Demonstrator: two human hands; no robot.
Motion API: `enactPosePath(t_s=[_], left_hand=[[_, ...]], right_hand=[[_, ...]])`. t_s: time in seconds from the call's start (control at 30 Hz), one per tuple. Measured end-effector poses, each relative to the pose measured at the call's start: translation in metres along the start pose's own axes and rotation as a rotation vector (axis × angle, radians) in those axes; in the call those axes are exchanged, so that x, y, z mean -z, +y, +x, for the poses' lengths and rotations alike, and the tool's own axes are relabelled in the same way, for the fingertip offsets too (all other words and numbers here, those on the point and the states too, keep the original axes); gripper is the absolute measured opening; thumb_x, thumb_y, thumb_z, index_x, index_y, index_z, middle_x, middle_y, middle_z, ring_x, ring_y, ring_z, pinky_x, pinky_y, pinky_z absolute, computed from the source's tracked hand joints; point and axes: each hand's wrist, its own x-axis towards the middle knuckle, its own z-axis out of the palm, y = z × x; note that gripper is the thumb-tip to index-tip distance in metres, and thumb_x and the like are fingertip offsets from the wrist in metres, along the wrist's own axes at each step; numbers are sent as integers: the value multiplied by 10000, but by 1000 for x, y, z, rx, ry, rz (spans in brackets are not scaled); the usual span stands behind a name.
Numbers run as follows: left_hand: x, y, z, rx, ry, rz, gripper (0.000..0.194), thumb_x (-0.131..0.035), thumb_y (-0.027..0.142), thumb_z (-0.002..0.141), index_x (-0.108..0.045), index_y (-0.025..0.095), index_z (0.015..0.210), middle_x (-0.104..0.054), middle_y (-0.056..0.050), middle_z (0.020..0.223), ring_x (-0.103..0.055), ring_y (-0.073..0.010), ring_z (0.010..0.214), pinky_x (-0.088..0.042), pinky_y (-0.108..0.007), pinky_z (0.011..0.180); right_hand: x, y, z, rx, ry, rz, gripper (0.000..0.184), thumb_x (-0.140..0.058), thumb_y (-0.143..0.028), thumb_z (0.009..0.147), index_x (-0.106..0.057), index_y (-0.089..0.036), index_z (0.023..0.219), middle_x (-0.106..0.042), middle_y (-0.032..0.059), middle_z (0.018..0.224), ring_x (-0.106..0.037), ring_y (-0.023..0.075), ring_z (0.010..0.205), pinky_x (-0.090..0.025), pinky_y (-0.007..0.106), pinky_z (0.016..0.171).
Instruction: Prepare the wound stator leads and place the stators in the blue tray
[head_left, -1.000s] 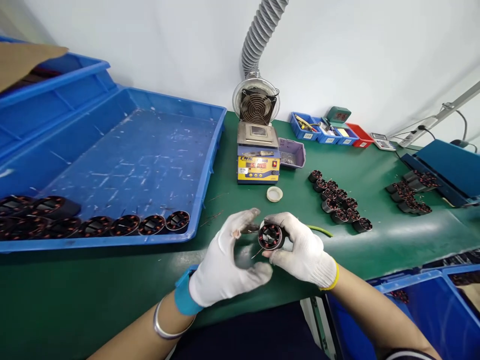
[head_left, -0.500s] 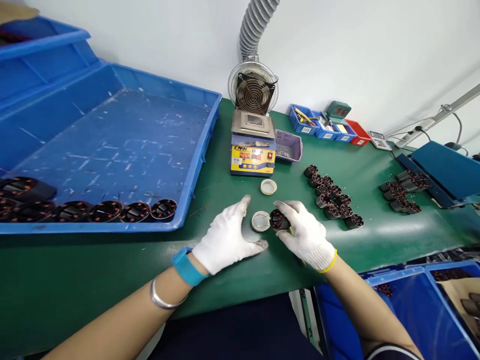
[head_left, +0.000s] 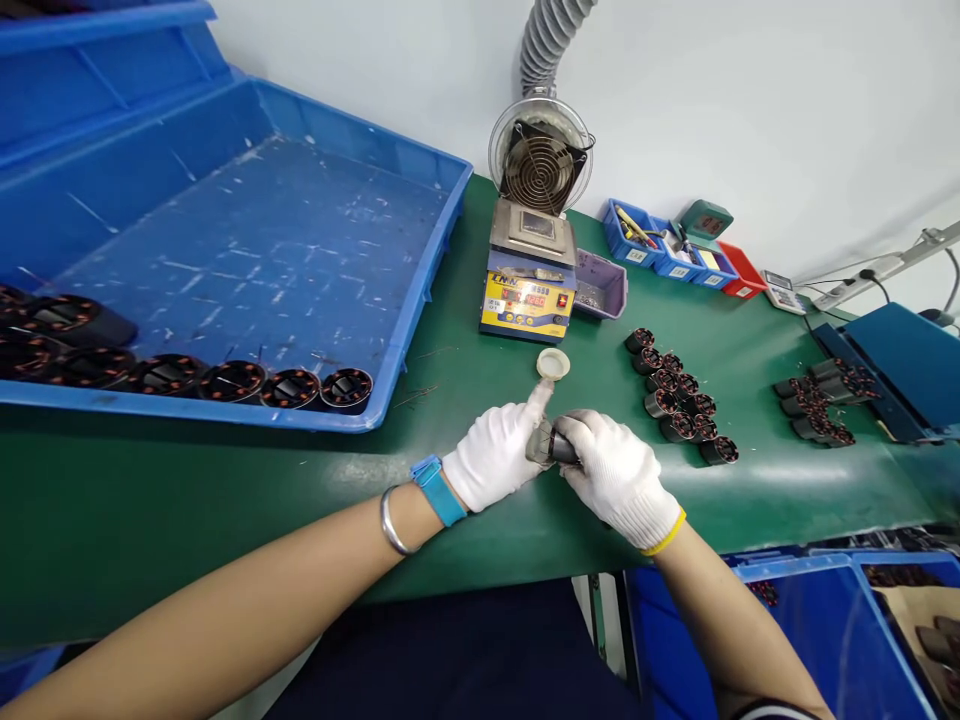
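My right hand [head_left: 611,470], in a white glove with a yellow cuff, is closed around a black cylindrical motor part [head_left: 564,448] lying on its side, its end turned left. My left hand [head_left: 499,455], also gloved, has its fingers and thumb around a small pale round dish [head_left: 538,442]. The dish is tilted up against the left end of the motor part; whether thin wires there enter it is too small to tell. A second pale round dish [head_left: 553,364] stands flat on the green table just beyond my left fingertips.
A yellow-and-blue solder pot [head_left: 527,300] with digital display stands behind the dishes, a fan [head_left: 541,170] above it. Beside it is a purple bin [head_left: 604,285]. Rows of black motor parts [head_left: 679,427] stand at right. A large blue tray [head_left: 420,300] fills the left.
My left hand has moved right and closed on the near dish, which now is lifted and tilted against the motor part. My right hand keeps its hold. The camera view has shifted slightly.
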Motion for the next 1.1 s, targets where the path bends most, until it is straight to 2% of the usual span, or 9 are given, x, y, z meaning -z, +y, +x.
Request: enactPosePath(t_s=[0.23,0.4,0.5,0.57,0.67,0.73,0.83,0.97,1.1], left_hand=[[0,-1,0,3,13,-33,849,-616,351,821,-179,132,1515,-687,-136,1001,-670,-319,899,-517,-421,768],[-6,-4,-1,-5,56,-55,894,-649,345,807,-143,155,1520,-693,-114,1008,-672,-292,860,-512,-380,725],[-8,-4,-2,-11,81,-62,939,-664,336,797,-99,141,1521,-698,-106,1005,-668,-288,884,-510,-380,749],[-9,-3,-2,-19,93,-39,901,-639,348,818,-113,132,1517,-702,-107,996,-668,-285,870,-506,-383,752],[-9,-3,-4,-39,108,25,818,-594,366,847,-170,134,1506,-704,-114,1006,-665,-277,824,-498,-379,731],[-10,-4,-5,-58,104,49,800,-584,355,845,-186,127,1501,-700,-124,1040,-660,-279,826,-494,-381,733],[-10,-6,-6,-62,71,47,817,-586,348,834,-181,109,1503,-694,-132,1044,-653,-289,859,-493,-389,751],[-5,-5,-1,20,10,78,845,-623,473,810,-273,98,1482,-686,-130,938,-646,-314,860,-492,-414,768],[4,-5,7,-17,-24,-30,900,-687,567,724,-385,67,1408,-658,-170,1110,-605,-338,1030,-466,-463,926]], right_hand=[[5,-2,7,28,-13,4,457,-627,-303,836,-520,-263,1279,-588,56,1233,-555,262,979,-448,364,768],[13,3,-1,-13,85,24,440,-617,-265,839,-536,-266,1271,-575,60,1256,-524,269,1050,-446,374,817],[17,2,-4,19,-2,-83,321,-566,-223,873,-593,-272,1189,-601,69,1212,-539,275,991,-446,389,768],[16,-2,-2,32,-69,-163,241,-504,-214,913,-630,-279,1108,-624,73,1164,-556,268,915,-435,379,679],[10,-8,4,39,-93,-228,212,-452,-222,944,-654,-260,998,-643,97,1022,-560,268,858,-406,367,601],[8,-12,7,78,-97,-233,202,-456,-209,941,-656,-237,954,-634,106,927,-556,267,853,-413,373,619],[9,-14,9,164,-124,-210,188,-480,-169,920,-653,-232,958,-623,99,903,-547,256,861,-427,378,687],[28,-4,15,96,-146,-175,209,-448,-229,948,-654,-244,983,-601,115,962,-531,260,877,-428,386,710],[69,20,50,49,-7,-239,273,-440,-227,941,-623,-265,1139,-562,135,1061,-508,290,942,-436,409,729]])
